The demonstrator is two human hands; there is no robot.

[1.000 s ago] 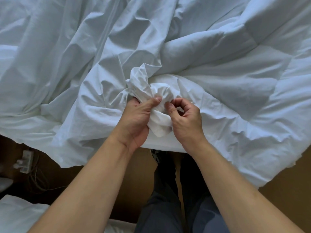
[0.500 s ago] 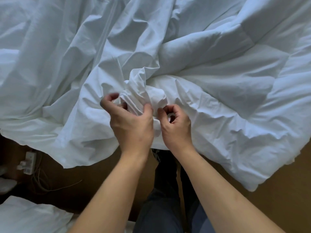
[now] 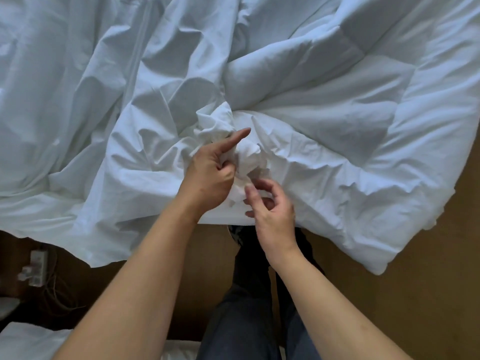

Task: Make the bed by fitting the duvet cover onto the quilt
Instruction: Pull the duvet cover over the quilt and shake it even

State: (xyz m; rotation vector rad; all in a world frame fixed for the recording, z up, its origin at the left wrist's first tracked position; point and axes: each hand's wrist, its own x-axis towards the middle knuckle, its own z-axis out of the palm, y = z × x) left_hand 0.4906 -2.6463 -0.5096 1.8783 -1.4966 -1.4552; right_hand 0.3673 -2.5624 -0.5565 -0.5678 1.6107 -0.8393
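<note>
Two bare hands work at one bunched knot of white cloth near the edge of the bed. The left hand grips a crumpled corner of the thin white cotton duvet cover; its lower fingers are curled into the gathered fabric, while the index finger points straight out over the bunch. The right hand is just beside it, a little nearer to the person, slightly blurred. Its fingers are loosely curled and spread, with the thumb and fingertips next to the lowest folds of the bunch, but I cannot tell if they pinch any cloth. The two hands are close but do not touch each other.

The wrinkled duvet cover spreads from the left hand outward to the left and far side. The thick white padded quilt, with stitched squares, lies from the bunch to the right of the right hand, and its corner hangs over the brown floor. Below the hands are the person's legs in dark grey trousers. Far to the left of the left forearm, a white power strip with thin cables lies on the floor. Another piece of white bedding shows at the bottom left corner.
</note>
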